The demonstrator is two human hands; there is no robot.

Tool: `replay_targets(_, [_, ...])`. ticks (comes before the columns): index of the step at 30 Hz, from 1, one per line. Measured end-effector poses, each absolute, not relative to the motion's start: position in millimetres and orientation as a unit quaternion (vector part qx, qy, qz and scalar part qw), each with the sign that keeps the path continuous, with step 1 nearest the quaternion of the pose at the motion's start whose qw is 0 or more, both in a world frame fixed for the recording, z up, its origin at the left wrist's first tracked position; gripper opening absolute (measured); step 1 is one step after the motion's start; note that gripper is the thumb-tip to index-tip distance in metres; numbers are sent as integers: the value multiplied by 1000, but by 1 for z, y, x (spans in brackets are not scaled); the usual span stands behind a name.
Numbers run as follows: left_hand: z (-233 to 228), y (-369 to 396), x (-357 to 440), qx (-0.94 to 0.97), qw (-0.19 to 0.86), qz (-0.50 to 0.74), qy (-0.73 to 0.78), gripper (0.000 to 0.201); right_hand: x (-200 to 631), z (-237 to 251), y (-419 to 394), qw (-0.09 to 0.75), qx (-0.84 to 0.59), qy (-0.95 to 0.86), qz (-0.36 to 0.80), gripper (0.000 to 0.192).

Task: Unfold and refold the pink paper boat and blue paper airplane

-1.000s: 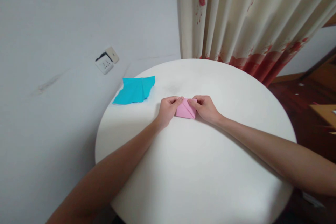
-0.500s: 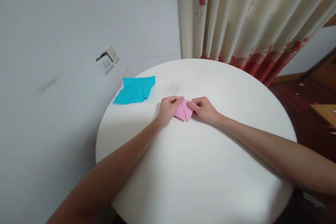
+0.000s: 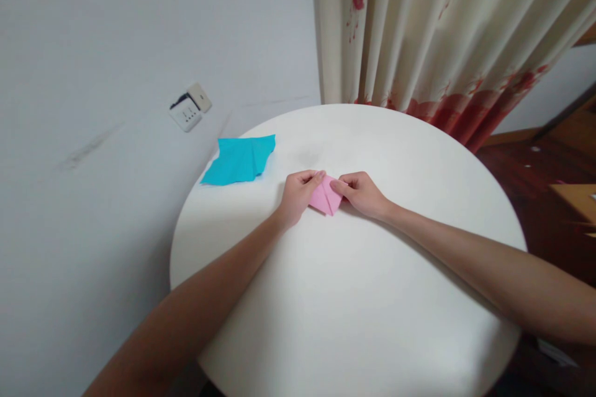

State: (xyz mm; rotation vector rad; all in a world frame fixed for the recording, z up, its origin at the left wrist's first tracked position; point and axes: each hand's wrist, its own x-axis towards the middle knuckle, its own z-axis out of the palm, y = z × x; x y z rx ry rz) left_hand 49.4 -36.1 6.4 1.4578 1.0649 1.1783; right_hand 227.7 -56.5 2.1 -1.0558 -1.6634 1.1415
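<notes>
The folded pink paper (image 3: 325, 197) lies flat on the round white bench (image 3: 354, 298), a little past its middle, its lower end coming to a point toward you. Your left hand (image 3: 298, 193) has its fingers curled in and its fingertips (image 3: 319, 176) pressing the paper's upper left edge. Your right hand (image 3: 362, 192) is curled the same way, thumb and forefinger pinched on the paper's right edge. Both hands rest on the bench with the paper between them, and your forearms run back across the bench top toward you. Well off to the left, near the bench rim, lies a creased blue paper (image 3: 239, 159), partly overhanging the edge. Behind it a wall socket (image 3: 190, 107) sits on the pale wall. A cream curtain (image 3: 433, 31) with red flowers hangs beyond the far rim.
</notes>
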Motion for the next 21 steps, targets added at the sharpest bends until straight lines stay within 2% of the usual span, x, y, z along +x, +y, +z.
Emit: replay_targets(21, [10, -38, 51, 587, 484, 483, 434, 40, 228, 4, -57, 415, -428, -661, 456, 49])
